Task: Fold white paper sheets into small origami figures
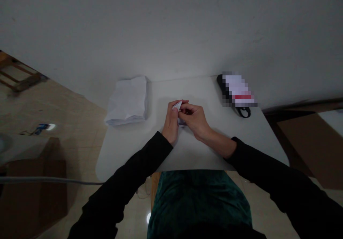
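Note:
A small piece of folded white paper [177, 105] is held between my two hands above the middle of the white table [198, 157]. My left hand [170, 123] grips it from the left, with the thumb against its face. From the right, the bent fingers of my right hand [195, 119] pinch the paper. A pointed corner stands up between the hands, and a lower edge shows beneath them. The fingers cover most of its shape.
On the table's left lies a thick stack of white paper [130, 99]. At the back right sits a blurred-out item [238, 89] with a black strap loop [244, 112]. A wall [171, 31] rises behind the table. Cardboard boxes [53, 185] stand on the floor at the left.

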Available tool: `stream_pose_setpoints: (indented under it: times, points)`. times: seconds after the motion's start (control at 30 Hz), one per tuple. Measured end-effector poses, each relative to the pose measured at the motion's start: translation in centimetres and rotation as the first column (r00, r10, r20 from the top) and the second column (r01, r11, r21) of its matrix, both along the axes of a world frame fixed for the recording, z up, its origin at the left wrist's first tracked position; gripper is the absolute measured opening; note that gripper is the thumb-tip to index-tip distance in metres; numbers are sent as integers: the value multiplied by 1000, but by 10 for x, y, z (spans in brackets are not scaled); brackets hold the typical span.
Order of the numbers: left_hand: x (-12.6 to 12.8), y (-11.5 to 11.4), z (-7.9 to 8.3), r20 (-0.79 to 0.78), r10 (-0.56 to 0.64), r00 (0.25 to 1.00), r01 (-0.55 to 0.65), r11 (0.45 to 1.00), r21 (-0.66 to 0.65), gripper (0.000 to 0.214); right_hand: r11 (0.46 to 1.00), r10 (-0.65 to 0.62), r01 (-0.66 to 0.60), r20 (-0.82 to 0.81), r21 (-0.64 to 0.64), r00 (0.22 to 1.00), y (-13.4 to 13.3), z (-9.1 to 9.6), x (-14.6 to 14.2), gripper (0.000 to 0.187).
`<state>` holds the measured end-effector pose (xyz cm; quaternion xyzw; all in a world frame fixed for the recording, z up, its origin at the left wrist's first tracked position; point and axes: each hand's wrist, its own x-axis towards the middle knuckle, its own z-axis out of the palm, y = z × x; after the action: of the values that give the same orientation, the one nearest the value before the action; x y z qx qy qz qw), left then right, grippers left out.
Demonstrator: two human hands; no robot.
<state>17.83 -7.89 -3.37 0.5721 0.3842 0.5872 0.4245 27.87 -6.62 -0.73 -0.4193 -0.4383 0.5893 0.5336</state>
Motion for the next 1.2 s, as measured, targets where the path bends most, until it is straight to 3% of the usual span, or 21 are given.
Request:
stream_pose_setpoints:
  times: [0.43, 0.63, 0.83, 1.1, 1.2]
  points:
    - [-3, 3, 0, -47, -100, 994, 99, 995, -9, 44, 991, 133, -136, 195, 1, 972, 7, 1, 9, 15]
    - [-6, 6, -7, -29, -158, 987, 157, 987, -31, 45, 986, 55, -82, 181, 147, 982, 6, -1, 6, 10]
    - [-10, 7, -5, -22, -249, 968, 247, 968, -51, 51, 995, 35, -51, 187, 81, 982, 4, -9, 3, 6]
    - [-10, 4, 2, -88, -232, 969, 228, 972, -62, 41, 997, 15, -29, 196, 72, 981, 1, -16, 0, 8]
    - [-9, 3, 0, -118, -153, 981, 142, 985, -98, 46, 996, -21, 4, 194, 85, 981, 1, -17, -2, 15]
